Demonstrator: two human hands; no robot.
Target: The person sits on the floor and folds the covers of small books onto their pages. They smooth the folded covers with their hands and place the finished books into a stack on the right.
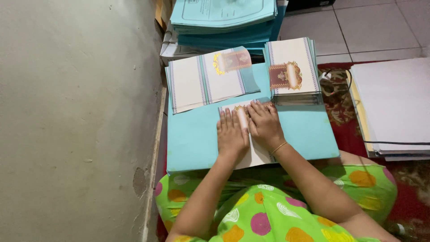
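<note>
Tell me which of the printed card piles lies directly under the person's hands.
The single folded card on the turquoise sheet, pressed flat by left hand and right hand. The fanned pile and neat stack lie beyond, untouched.

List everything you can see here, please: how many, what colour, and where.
Card: one, white, under both hands on the board.
Board: one, light blue, on the lap.
Open cards: a few, white with gold, far left of the board.
Folded stack: one, white with gold and maroon, far right.
Blue sheets: one pile, against the wall.
White paper: one pile, on the red rug.
Bracelet: one, gold, right wrist.
Left hand: flat on the card.
Right hand: flat on the card.
</note>
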